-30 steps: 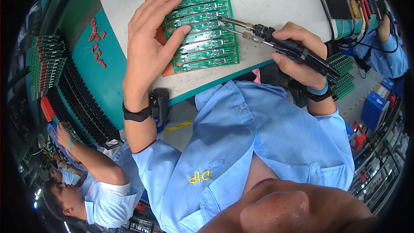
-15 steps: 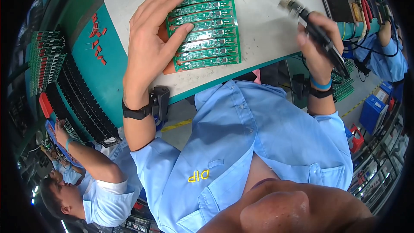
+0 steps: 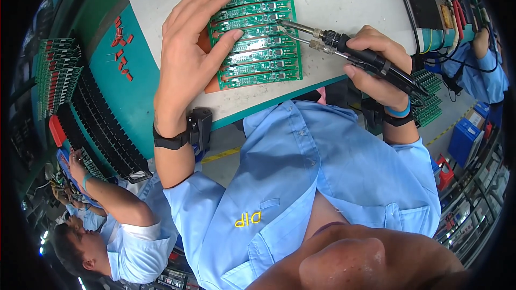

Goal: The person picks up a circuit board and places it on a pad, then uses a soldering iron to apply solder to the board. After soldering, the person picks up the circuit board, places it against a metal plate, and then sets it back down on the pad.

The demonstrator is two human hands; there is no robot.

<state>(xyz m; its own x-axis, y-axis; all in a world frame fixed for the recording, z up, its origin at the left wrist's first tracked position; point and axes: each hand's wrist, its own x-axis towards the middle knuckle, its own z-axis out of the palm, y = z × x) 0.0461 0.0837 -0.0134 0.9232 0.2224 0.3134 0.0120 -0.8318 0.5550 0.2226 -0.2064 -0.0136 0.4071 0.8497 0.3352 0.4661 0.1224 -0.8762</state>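
Head view. L hand (image 3: 188, 48) flat on L edge of green PCB panel (image 3: 263, 44), fingers splayed, thumb out over the strips, pressing rather than gripping. R hand (image 3: 384, 70) curled firmly round black handle of soldering iron (image 3: 371, 62); thin metal tube (image 3: 297, 38) runs alongside, prob. solder feed. Iron tip at abt mid-panel, near the chip column; contact or hair above, can't tell.

Panel loc: upper centre, on orange sheet (image 3: 211, 86), over white work surface (image 3: 344, 8), L hand partly covering it.

Progress (judgement): mid-job on this panel. Small black chips already on strips; joints too small to tell which are finished, so done/left split per strip unclear. Tip being abt halfway down suggests some strips remain, but order not shown.

Counts: 1 panel, approx 10 strips; 1 iron; 2 hands at work, 1 black wrist strap (image 3: 172, 140) on L wrist, 1 more on R plus 1 blue band (image 3: 399, 111). Red components (image 3: 123, 60) loose on green mat (image 3: 142, 75): approx 9–10, some overlap, exact no. uncertain. Board stacks w/ green PCBs: 1 far L w/ red parts (image 3: 56, 70), 1 by R wrist (image 3: 428, 111); boards per stack too tight to count.
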